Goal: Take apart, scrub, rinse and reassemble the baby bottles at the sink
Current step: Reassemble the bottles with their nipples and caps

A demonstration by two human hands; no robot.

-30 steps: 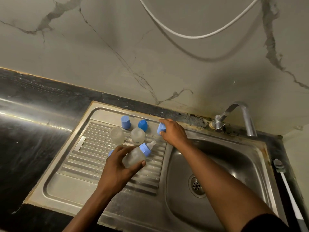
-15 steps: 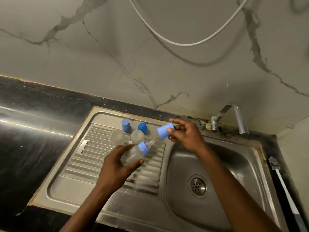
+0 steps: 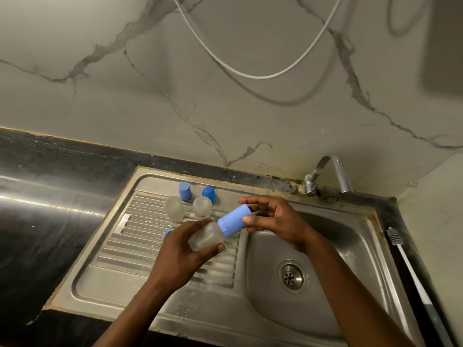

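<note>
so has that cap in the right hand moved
Yes: the cap left the drainboard beside the standing dark blue cap, coming nearer, onto the bottle.

veined marble wall (image 3: pixel 105 116), black counter (image 3: pixel 45 221)

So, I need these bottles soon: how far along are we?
Scrubbing looks over: the brush lies aside on the counter. In hand: the left hand grips one bottle while the right hand fits its blue cap. Left: two bare bottles standing on the drainboard and two loose caps behind them, awaiting reassembly.
</note>
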